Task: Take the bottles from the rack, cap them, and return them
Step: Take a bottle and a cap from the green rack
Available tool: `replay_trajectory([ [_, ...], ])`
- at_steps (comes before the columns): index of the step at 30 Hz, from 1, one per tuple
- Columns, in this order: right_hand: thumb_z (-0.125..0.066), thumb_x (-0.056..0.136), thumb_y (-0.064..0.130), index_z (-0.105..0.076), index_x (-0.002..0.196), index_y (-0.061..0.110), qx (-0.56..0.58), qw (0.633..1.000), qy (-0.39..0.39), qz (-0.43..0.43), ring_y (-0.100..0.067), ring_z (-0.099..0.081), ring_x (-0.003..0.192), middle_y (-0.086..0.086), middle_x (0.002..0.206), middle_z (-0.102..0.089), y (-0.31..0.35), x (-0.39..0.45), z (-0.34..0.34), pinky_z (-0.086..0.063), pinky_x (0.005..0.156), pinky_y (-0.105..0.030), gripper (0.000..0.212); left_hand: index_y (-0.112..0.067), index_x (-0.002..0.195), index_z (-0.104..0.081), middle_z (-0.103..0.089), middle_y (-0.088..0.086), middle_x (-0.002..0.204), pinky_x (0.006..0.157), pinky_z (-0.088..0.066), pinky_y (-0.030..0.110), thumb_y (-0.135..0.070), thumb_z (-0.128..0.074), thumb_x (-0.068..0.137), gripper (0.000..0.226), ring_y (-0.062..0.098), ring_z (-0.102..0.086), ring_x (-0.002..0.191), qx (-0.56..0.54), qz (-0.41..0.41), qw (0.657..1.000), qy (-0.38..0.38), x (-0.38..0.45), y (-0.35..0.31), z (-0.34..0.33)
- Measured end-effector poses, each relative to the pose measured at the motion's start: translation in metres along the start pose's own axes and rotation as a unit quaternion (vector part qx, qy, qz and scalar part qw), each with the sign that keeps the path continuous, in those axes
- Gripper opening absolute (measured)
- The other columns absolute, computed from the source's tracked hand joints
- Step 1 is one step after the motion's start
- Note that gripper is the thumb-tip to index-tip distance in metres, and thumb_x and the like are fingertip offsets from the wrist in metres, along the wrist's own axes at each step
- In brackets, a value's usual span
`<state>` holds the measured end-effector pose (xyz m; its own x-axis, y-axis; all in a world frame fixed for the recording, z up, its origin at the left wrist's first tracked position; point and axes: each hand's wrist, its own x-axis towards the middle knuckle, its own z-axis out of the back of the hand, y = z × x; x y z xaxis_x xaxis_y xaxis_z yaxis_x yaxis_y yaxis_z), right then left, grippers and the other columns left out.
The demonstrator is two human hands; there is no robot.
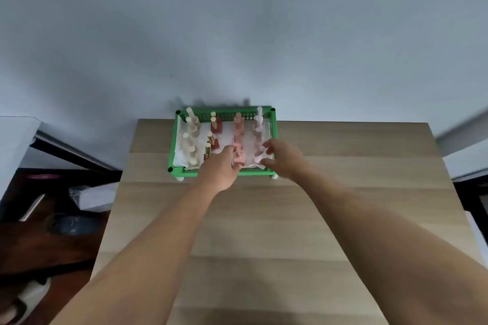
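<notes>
A green rack [182, 166] stands at the far edge of a wooden table [264, 232], right against the pale wall [237, 21], and everything else sits in relation to it. Inside the rack, on a white liner, small bottles stand in four rows running from its near side to its far side: cream bottles [190, 140] along its left side, dark red bottles with gold caps [214, 128] next to them, pink bottles [238, 126] right of the middle, and pale lilac bottles [258, 124] along its right side. Both bare arms reach across the table to the near edge of the rack. The left hand [220, 169] is over the near rim at the middle, its fingers curled against the nearest pink bottle [240, 158], which stands in the front of the pink row; the picture is too blurred to tell whether the fingers have closed on it. The right hand [284, 158] is at the near right corner of the rack, fingers spread apart and touching or almost touching the nearest lilac bottle [257, 157], not clamped on it. The two hands are close to each other but do not touch. Left of the table, below the rack's level, a dark floor [39, 245] shows with blurred clutter.
</notes>
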<state>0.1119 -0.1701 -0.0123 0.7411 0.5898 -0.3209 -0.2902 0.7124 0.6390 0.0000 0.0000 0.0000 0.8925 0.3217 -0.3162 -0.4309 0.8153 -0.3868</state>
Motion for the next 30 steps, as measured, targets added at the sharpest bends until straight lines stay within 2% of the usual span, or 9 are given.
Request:
replay_trajectory([
  [4,-0.073,0.085,0.032,-0.060,0.121,0.024,-0.026,0.999,-0.021,-0.007,-0.014,-0.063,0.093,0.006,0.110,-0.066,0.007,0.003,-0.009,-0.051,0.083,-0.031,0.039,-0.019,0.142,-0.040,-0.070,0.008,0.109,0.072,-0.057,0.042,-0.030,-0.050,0.099,0.046,0.030,-0.068,0.087,0.029,-0.021,0.999,-0.018,0.010,0.004,-0.003],
  [7,-0.073,0.085,0.033,-0.062,0.118,0.023,-0.049,0.998,-0.035,-0.012,-0.019,-0.064,0.096,0.003,0.109,-0.067,0.009,0.006,-0.016,-0.055,0.083,-0.038,0.036,-0.019,0.136,-0.043,-0.070,0.010,0.104,0.071,-0.057,0.045,-0.030,-0.049,0.099,0.039,0.031,-0.067,0.083,0.039,-0.032,0.999,-0.009,0.018,0.008,-0.004],
  [10,-0.072,0.085,0.034,-0.063,0.119,0.023,-0.072,0.996,-0.054,-0.020,-0.023,-0.064,0.095,0.000,0.109,-0.067,0.009,0.009,-0.022,-0.054,0.082,-0.039,0.037,-0.020,0.136,-0.045,-0.070,0.008,0.096,0.069,-0.056,0.043,-0.028,-0.050,0.098,0.039,0.029,-0.065,0.083,0.042,-0.044,0.998,-0.007,0.026,0.014,-0.008],
  [12,-0.068,0.086,0.035,-0.064,0.117,0.024,-0.090,0.994,-0.064,-0.025,-0.025,-0.064,0.091,-0.002,0.108,-0.067,0.010,0.011,-0.025,-0.053,0.078,-0.036,0.033,-0.023,0.138,-0.046,-0.069,0.006,0.090,0.065,-0.051,0.036,-0.029,-0.052,0.098,0.040,0.028,-0.064,0.081,0.032,-0.050,0.998,-0.009,0.029,0.016,-0.010],
  [16,-0.063,0.088,0.040,-0.066,0.107,0.025,-0.131,0.988,-0.075,-0.031,-0.022,-0.059,0.082,0.000,0.099,-0.064,0.010,0.012,-0.029,-0.046,0.069,-0.032,0.024,-0.026,0.134,-0.051,-0.074,0.007,0.098,0.064,-0.045,0.032,-0.031,-0.054,0.098,0.036,0.029,-0.068,0.087,0.018,-0.060,0.998,-0.015,0.033,0.020,-0.013],
  [20,-0.062,0.090,0.040,-0.065,0.103,0.023,-0.124,0.988,-0.084,-0.026,-0.025,-0.063,0.085,-0.001,0.096,-0.064,0.010,0.010,-0.028,-0.047,0.069,-0.033,0.022,-0.023,0.133,-0.052,-0.074,0.007,0.092,0.062,-0.043,0.031,-0.032,-0.056,0.098,0.036,0.028,-0.068,0.083,0.017,-0.064,0.997,-0.030,0.033,0.020,-0.012],
  [25,-0.063,0.091,0.040,-0.068,0.111,0.024,-0.055,0.995,-0.085,-0.005,-0.023,-0.066,0.091,0.000,0.108,-0.068,0.011,0.003,-0.018,-0.056,0.078,-0.039,0.026,-0.021,0.126,-0.054,-0.073,0.008,0.096,0.064,-0.047,0.034,-0.032,-0.056,0.098,0.030,0.030,-0.068,0.087,0.028,-0.068,0.996,-0.044,0.023,0.019,-0.007],
  [28,-0.063,0.091,0.043,-0.070,0.107,0.026,-0.038,0.993,-0.112,0.011,-0.020,-0.067,0.089,0.004,0.105,-0.069,0.013,-0.004,-0.008,-0.057,0.076,-0.037,0.024,-0.022,0.122,-0.054,-0.072,0.009,0.093,0.062,-0.044,0.032,-0.033,-0.055,0.098,0.027,0.031,-0.068,0.085,0.025,-0.062,0.996,-0.056,0.017,0.014,-0.001],
  [30,-0.063,0.091,0.044,-0.070,0.103,0.025,-0.031,0.991,-0.125,0.019,-0.019,-0.067,0.087,0.005,0.102,-0.069,0.014,-0.009,0.001,-0.057,0.075,-0.036,0.025,-0.023,0.121,-0.054,-0.072,0.007,0.091,0.063,-0.050,0.034,-0.036,-0.054,0.097,0.027,0.031,-0.068,0.083,0.009,-0.053,0.996,-0.067,0.011,0.008,0.005],
])
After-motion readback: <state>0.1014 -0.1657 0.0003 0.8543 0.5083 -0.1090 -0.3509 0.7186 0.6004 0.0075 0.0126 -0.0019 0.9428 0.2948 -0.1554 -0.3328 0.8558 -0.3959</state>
